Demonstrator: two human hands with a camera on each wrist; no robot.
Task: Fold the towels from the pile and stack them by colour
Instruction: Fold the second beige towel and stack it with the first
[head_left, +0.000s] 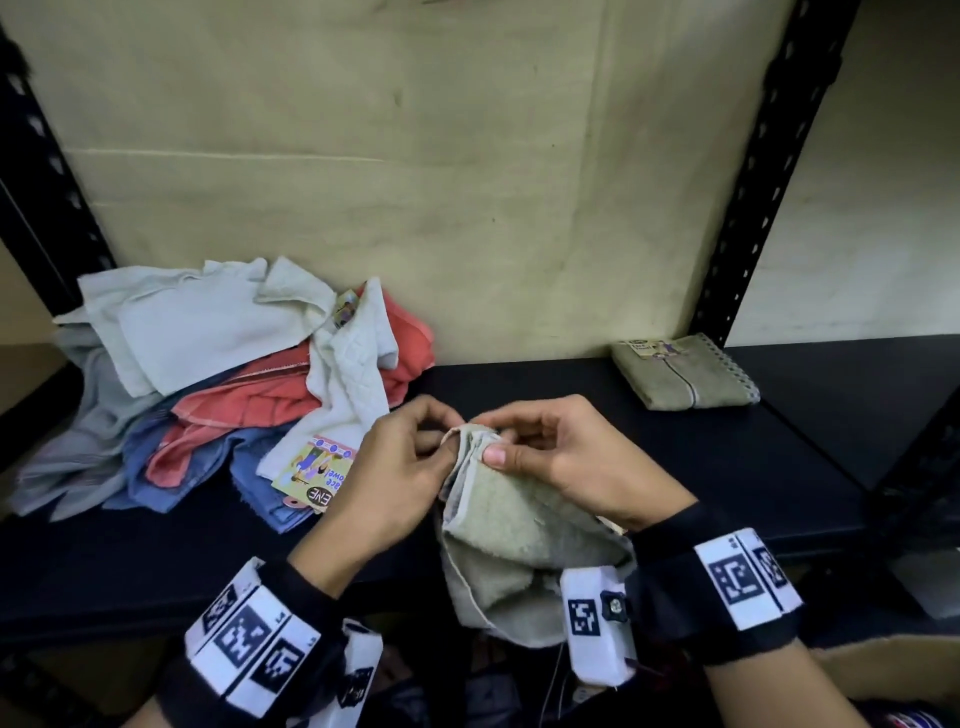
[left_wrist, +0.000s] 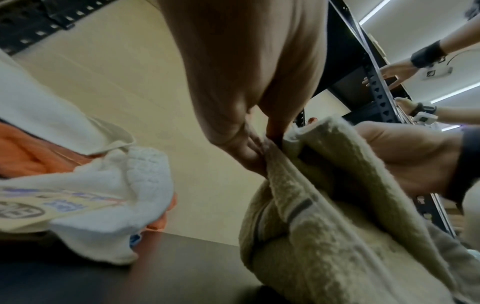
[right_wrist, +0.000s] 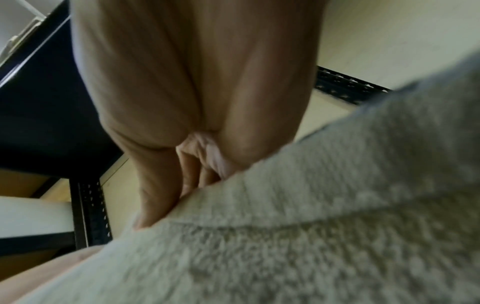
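Done so far: one olive-green folded towel (head_left: 684, 371) lies flat at the right rear of the black shelf (head_left: 571, 415), near the right upright; it is the only folded piece in view, so I judge the task to be in its early part.
In hand: a second olive-green towel (head_left: 511, 525), held up off the shelf in front of the person, its lower part hanging in loose folds.
Left hand: the left hand (head_left: 387, 470) pinches the top edge of the held towel between thumb and fingers; the left wrist view shows the fingertips closed on the hem.
Right hand: the right hand (head_left: 566, 457) grips the same top edge just beside the left, thumb pressed on the front of the cloth.
Step judged: matching corners or edges for a fold; the fold is not yet laid flat.
Left to do: the pile (head_left: 208, 384) at the left of the shelf holds crumpled pale, white, coral and blue towels, one with a printed card label (head_left: 317, 470).
Stacks: only a green one is started; the held towel would likely go on it, and other colours have no stack yet.
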